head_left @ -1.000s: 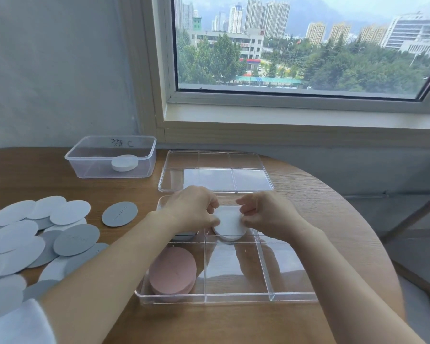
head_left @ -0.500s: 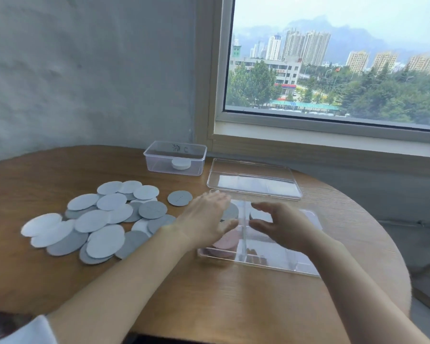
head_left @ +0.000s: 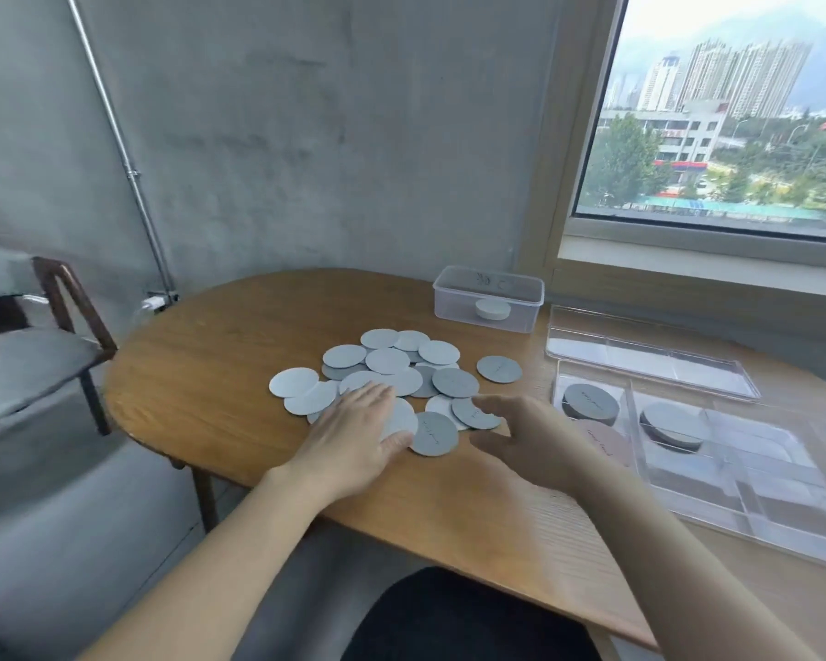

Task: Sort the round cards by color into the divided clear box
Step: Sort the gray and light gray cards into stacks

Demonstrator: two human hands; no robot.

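- Your hands have left the divided clear box (head_left: 759, 527). A second ago both were settling a pale stack inside it.
- Your left hand (head_left: 354, 436) now lies flat, fingers straight, on the loose round cards (head_left: 392, 374) left of the box, gripping none.
- Your right hand (head_left: 520, 431) hovers between that pile and the box, fingers loosely spread and empty.
- Inside the box, a dark grey stack (head_left: 591, 402), a pink stack (head_left: 602, 441) and the pale stack (head_left: 673, 424) each sit in a separate compartment.
- That drop looks finished and the next pick is starting, with many grey and pale cards still unsorted.
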